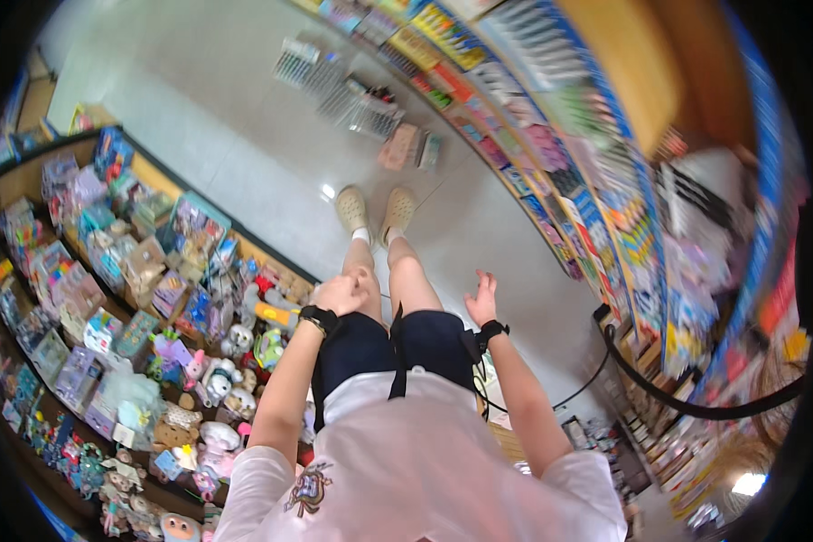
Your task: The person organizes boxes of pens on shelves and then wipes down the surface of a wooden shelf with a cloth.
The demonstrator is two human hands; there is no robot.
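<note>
My left hand [341, 295] hangs in front of my left thigh, its fingers loosely curled; whether anything is inside them I cannot tell. Close beside it on the left is a shelf edge with plush toys, among them a grey and orange one [274, 313]. My right hand [482, 298] is held out past my right thigh over the floor, fingers apart and nothing in it. Both wrists wear black straps. Ahead of my beige clogs [352, 210], clear plastic boxes of pens [372, 116] and a pink pack [400, 146] lie on the floor.
A tiered display [156, 176] of plush toys and small boxed goods fills the left. Packed stationery shelves [488, 129] curve along the right. A black cable [691, 410] loops at the lower right. Grey tile floor [244, 135] runs between the shelves.
</note>
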